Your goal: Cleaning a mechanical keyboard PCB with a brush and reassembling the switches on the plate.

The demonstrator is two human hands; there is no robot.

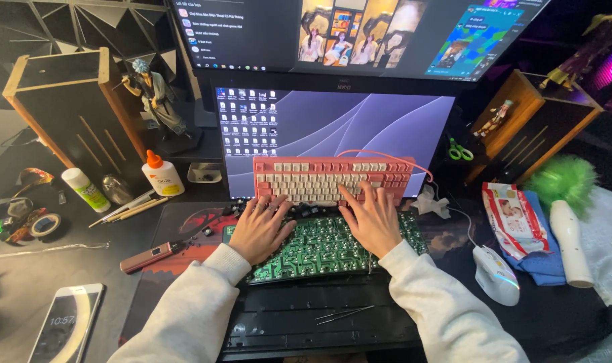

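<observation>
In the head view, both hands rest on a green circuit board (333,245), a long keyboard board laced with pale traces and dotted with small dark switches. The left hand (260,228) lies flat near its left end, fingers loosely spread and touching a row of dark keycaps (306,210) along the far edge; it pinches nothing. The right hand (372,218) lies on the board's right half, fingers splayed, tips reaching the front edge of a pink keyboard (333,178) with cream keys just beyond. Below the wrists sits a black keyboard case (299,316) with thin tweezers (343,314) on it. A white mouse (495,272) lies right of the right hand.
</observation>
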